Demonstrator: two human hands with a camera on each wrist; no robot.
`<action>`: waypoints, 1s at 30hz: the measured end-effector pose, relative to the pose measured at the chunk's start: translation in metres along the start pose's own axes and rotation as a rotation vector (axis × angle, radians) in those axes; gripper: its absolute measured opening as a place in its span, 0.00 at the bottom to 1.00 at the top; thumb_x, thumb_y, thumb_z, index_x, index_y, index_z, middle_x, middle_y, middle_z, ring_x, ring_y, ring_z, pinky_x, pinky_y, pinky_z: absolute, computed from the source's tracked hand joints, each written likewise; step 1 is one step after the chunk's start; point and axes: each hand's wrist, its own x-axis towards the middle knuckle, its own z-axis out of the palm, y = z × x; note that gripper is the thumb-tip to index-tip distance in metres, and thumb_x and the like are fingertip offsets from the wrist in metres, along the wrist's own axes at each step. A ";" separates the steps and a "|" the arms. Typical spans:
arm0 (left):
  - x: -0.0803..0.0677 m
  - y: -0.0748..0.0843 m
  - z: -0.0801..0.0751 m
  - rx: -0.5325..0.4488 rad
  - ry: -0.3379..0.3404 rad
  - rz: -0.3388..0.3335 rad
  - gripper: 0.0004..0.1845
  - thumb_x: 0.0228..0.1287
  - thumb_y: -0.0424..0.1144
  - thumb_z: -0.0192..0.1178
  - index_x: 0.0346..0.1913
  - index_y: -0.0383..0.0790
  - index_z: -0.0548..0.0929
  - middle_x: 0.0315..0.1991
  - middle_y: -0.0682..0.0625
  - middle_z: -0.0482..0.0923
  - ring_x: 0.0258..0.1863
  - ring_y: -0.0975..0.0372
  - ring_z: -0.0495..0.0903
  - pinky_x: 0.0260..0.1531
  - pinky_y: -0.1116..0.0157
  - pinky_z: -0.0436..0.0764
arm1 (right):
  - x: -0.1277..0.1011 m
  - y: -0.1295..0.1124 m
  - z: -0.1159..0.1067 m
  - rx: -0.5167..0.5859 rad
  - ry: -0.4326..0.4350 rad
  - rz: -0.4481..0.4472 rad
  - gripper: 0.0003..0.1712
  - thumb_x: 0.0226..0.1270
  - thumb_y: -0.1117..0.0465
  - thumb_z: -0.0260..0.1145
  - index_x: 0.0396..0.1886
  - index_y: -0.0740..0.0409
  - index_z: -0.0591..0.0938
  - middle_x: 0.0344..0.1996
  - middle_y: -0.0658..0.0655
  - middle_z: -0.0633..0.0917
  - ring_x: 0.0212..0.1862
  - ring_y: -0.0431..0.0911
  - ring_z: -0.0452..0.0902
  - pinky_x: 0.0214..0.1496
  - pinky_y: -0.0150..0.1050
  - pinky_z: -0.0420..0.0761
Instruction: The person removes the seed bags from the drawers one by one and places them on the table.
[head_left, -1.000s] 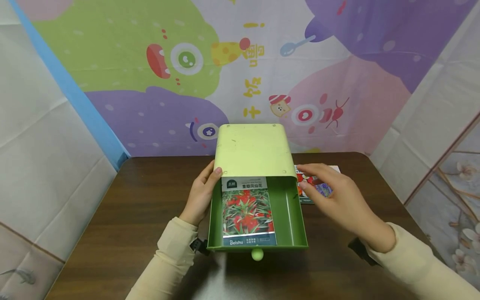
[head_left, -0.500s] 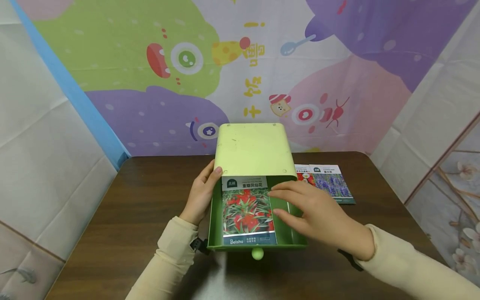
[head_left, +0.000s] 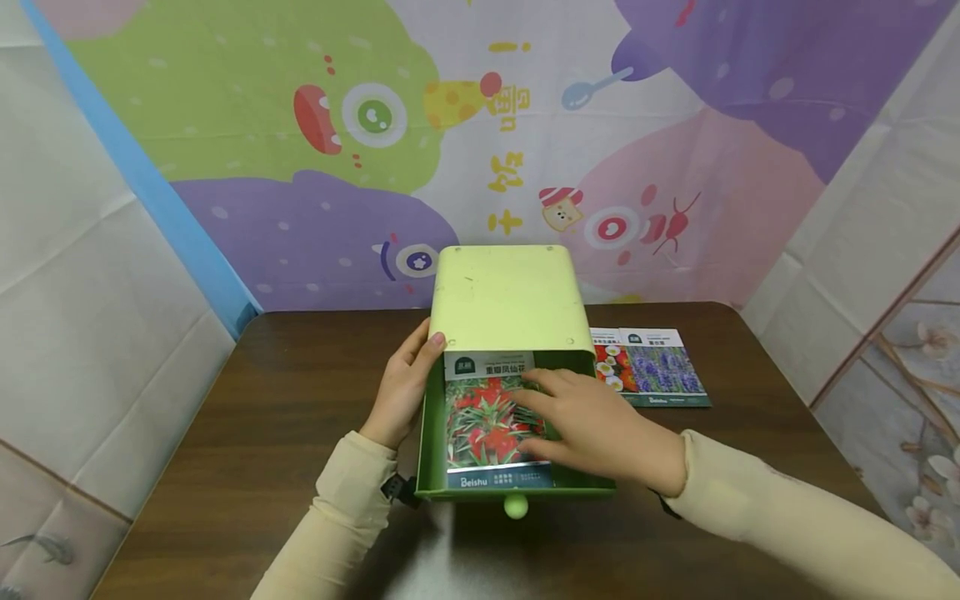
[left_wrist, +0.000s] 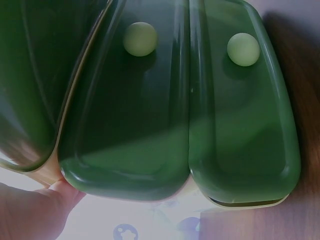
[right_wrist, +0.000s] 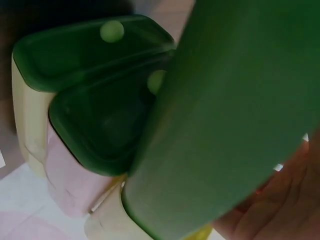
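A small light-green drawer cabinet (head_left: pixel 510 296) stands on the table, its top drawer (head_left: pixel 430 450) pulled out toward me. A flower seed packet (head_left: pixel 480 417) with red blooms lies face up in the left part of that drawer. My left hand (head_left: pixel 397 387) holds the cabinet's left side, thumb at the front corner of the casing. Over the drawer, my right hand (head_left: pixel 592 421) reaches in from the right, its fingers spread and overlapping the packet's right edge. In the left wrist view, two closed drawers show, one bearing a round knob (left_wrist: pixel 140 39).
Two more seed packets lie overlapping right of the cabinet: a purple-flowered packet (head_left: pixel 663 367) and a partly covered red-and-white packet (head_left: pixel 611 367). The dark wooden table (head_left: pixel 277 433) meets a cartoon-printed cloth (head_left: pixel 322 225) at its back edge.
My right hand has moved left from beside the two packets to over the open drawer, uncovering those packets. The left hand and cabinet stay put.
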 end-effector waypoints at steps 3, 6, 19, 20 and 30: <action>0.000 -0.001 0.000 -0.004 -0.001 0.001 0.33 0.74 0.51 0.53 0.76 0.49 0.58 0.73 0.49 0.63 0.64 0.56 0.72 0.49 0.70 0.81 | 0.005 0.000 0.004 -0.019 -0.019 0.017 0.36 0.63 0.38 0.66 0.66 0.51 0.77 0.63 0.66 0.77 0.62 0.59 0.75 0.58 0.55 0.80; 0.001 -0.001 0.000 -0.001 -0.001 0.003 0.33 0.74 0.51 0.53 0.76 0.49 0.58 0.73 0.49 0.62 0.64 0.56 0.71 0.49 0.71 0.81 | 0.008 0.000 0.007 -0.069 -0.033 0.036 0.38 0.62 0.35 0.66 0.66 0.50 0.76 0.62 0.68 0.77 0.61 0.60 0.76 0.59 0.56 0.79; 0.001 0.000 -0.001 0.034 0.008 -0.001 0.33 0.73 0.53 0.53 0.76 0.50 0.58 0.74 0.50 0.60 0.68 0.58 0.68 0.53 0.69 0.78 | 0.012 -0.002 0.016 -0.137 -0.219 0.168 0.55 0.54 0.20 0.56 0.78 0.39 0.58 0.72 0.75 0.59 0.69 0.69 0.62 0.67 0.61 0.68; 0.001 0.000 -0.001 0.036 0.008 -0.001 0.33 0.73 0.53 0.53 0.76 0.50 0.58 0.74 0.50 0.60 0.67 0.58 0.68 0.53 0.69 0.78 | 0.012 -0.002 0.017 -0.134 -0.222 0.165 0.56 0.54 0.19 0.56 0.78 0.39 0.57 0.72 0.76 0.58 0.70 0.69 0.60 0.68 0.61 0.67; 0.001 -0.002 -0.001 0.055 0.004 0.017 0.34 0.74 0.52 0.53 0.76 0.48 0.58 0.76 0.50 0.58 0.74 0.57 0.60 0.71 0.53 0.64 | 0.015 -0.004 0.023 -0.089 -0.255 0.182 0.59 0.56 0.19 0.54 0.80 0.42 0.51 0.76 0.72 0.48 0.76 0.67 0.47 0.75 0.60 0.58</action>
